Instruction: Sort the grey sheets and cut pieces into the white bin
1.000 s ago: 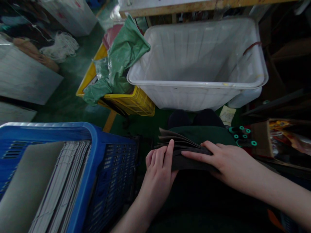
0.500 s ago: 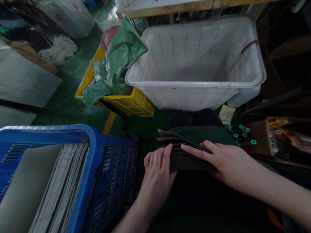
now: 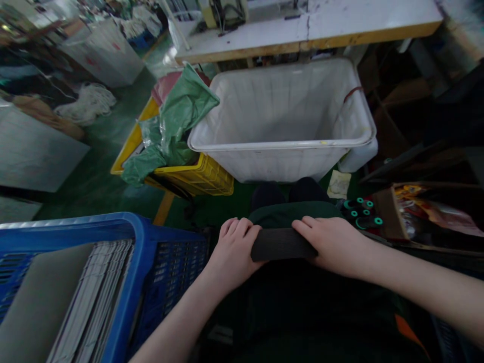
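A stack of thin dark grey sheets (image 3: 283, 244) is gripped between my two hands above my lap, its layered edge turned toward me. My left hand (image 3: 234, 247) is closed round the left end, fingers over the top and thumb below. Round the right end my right hand (image 3: 333, 244) is closed in the same way. The sheets lie pressed together and even. To the left, a blue plastic crate (image 3: 145, 242) holds bundles of pale grey sheets (image 3: 91, 292) tied with string, standing on edge.
Ahead stands a large white plastic bin (image 3: 280, 156), with a yellow crate (image 3: 212, 176) of green plastic bags (image 3: 181, 111) beside it. A worktable (image 3: 325, 25) is behind. At right are thread spools (image 3: 361, 212) and a cardboard box (image 3: 387, 214) of packets.
The upper sheets, fanned apart before, now lie flat against the stack. Both hands have moved to the stack's ends. My view has tilted up, showing more of the worktable.
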Demonstrator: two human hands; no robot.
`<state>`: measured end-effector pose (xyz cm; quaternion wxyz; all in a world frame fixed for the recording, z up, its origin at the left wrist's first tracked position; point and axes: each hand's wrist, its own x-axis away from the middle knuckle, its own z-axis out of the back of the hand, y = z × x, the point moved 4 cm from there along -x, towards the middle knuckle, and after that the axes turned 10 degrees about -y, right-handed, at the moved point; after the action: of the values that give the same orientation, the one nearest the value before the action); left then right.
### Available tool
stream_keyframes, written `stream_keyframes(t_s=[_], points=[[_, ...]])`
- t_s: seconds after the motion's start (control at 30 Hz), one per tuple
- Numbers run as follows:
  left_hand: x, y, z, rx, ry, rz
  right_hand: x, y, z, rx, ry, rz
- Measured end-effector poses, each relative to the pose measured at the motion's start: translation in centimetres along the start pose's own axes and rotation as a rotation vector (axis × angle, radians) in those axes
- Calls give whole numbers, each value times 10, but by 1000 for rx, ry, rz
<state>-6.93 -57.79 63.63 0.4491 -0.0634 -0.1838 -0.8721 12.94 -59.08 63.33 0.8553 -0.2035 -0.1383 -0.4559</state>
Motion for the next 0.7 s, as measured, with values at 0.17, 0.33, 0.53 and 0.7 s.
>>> stream_keyframes(t_s=[0.17, 0.33, 0.53, 0.7], points=[[-5, 2, -2, 44, -63, -25, 4, 2, 2, 74, 71, -24], [-10, 10, 1, 25, -68, 6, 2, 8, 4, 57, 49, 60], [-1, 7, 40, 405, -399, -118, 24, 11, 35, 102, 7, 171], [-33, 9, 52, 1053, -525, -112, 69, -36, 91, 478, 97, 536]])
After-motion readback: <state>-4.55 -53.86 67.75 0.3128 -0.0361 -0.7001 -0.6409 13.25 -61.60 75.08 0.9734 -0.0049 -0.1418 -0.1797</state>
